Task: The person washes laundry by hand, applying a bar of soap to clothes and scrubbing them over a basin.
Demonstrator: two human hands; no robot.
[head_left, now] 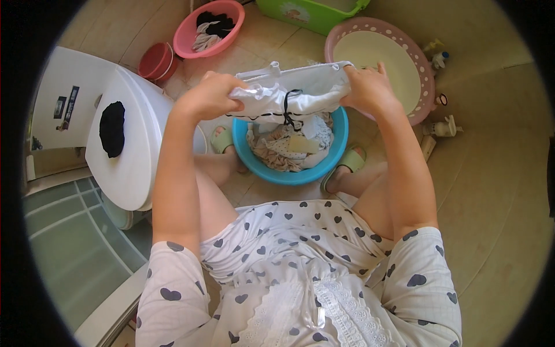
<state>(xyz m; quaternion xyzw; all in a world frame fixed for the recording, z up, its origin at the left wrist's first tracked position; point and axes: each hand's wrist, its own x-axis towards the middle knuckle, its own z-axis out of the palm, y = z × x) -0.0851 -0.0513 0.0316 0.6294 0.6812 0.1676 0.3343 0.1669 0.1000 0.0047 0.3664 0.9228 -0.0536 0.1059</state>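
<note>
Since the head view is the only one here, that's what I'm going by. The left hand (217, 95) is pinching one end of a white garment (309, 103), and the right hand (367, 87) has a grip on the other end, so it's spread between them over the far side of the blue basin (295, 178). It's got a black tie (289, 107) dangling off the front. Can't tell how wet or clean it is, so no idea if this one's finished.

As for what's left, the blue basin has a fair heap of pale clothes (274, 155) in it, with a yellowish block (303, 144) sitting on top. My guess is those haven't had their turn. Further off, the pink basin (185, 46) holds some dark and light clothes (215, 28), and a black cloth (113, 128) lies on the white lid (130, 173) to the left; could be done, could be waiting, the view doesn't say. I'd call it partway at most: one piece up in hand, plenty left in the basin.
</note>
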